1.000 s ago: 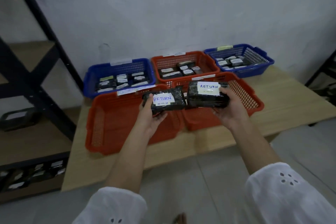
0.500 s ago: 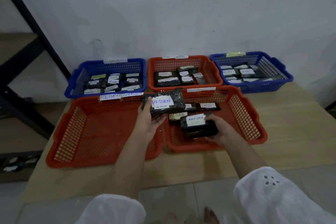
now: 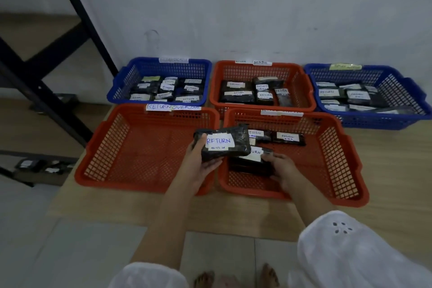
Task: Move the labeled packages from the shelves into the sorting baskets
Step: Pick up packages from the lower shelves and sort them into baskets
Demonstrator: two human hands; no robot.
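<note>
1. Gripping a black wrapped package [image 3: 236, 147] labelled "RETURN", the left hand [image 3: 198, 168] has its thumb on top and its fingers [image 3: 214, 163] curled beneath. The package is held above the adjoining rims of the two front baskets.
2. Right of those fingers, the right hand [image 3: 285, 170] reaches into the front right orange basket [image 3: 336, 159]. Its fingers [image 3: 268, 158] clasp the end of a second labelled package [image 3: 247, 167] low inside; I cannot tell whether it touches the basket floor.
3. Beyond the right fingers, a third package [image 3: 288, 138] and a fourth package [image 3: 259, 134] lie flat at the back of that basket.
4. Left of the left fingers sits the front left orange basket [image 3: 105, 145], tagged "RETURN OVERDUE".
5. Farther beyond both sets of fingers, a blue basket [image 3: 131, 79], a rear orange basket [image 3: 301, 82] and a second blue basket [image 3: 402, 91] stand in a row on the table [image 3: 392, 159], each holding labelled packages.
</note>
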